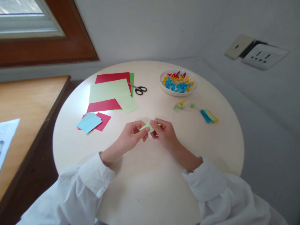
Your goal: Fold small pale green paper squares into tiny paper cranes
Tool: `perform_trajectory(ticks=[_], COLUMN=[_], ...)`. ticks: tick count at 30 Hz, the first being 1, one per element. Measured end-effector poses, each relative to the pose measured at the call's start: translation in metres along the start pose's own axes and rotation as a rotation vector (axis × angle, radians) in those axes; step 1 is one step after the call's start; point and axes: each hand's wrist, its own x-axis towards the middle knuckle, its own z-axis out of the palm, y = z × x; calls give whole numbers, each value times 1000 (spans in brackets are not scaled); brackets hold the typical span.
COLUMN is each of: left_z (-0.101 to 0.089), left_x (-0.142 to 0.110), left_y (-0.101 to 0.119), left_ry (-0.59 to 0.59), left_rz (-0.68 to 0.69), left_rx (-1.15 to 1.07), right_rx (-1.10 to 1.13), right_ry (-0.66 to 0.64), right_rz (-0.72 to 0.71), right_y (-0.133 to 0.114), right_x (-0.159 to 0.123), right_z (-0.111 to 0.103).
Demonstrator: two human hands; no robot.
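Observation:
A small folded piece of light green paper is held between my two hands, above the middle of the round table. My left hand pinches its left side between thumb and fingers. On its other side, my right hand grips it the same way, the thumb on top. The fingers hide part of the paper, so its full shape does not show. Beyond my right hand lie a few small folded green and yellow paper figures, with one more green figure beside them.
A white bowl holds many folded blue, yellow and red paper figures. Black-handled scissors lie by large green and red sheets. Small blue and red squares are at left, folded strips at right. A wooden desk stands left.

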Motion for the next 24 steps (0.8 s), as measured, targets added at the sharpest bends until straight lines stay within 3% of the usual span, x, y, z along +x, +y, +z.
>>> perform_trajectory(ticks=[5,14,20,24], left_z=[-1,-2,1,1], left_x=[2,7,7,7], left_y=[-1,-13,-13,-11], left_ry=[36,227,139,193], left_rz=[-36,-20,11,16], left_rx=[-2,-185,-246,-210], right_rx=[-7,-54,-95,-183], right_ry=[14,88,137,66], right_rz=[-20,-98,-94,-116], right_y=[-1,2,1,3], right_x=[1,4,3,1], right_z=[-1,-2,0,-1])
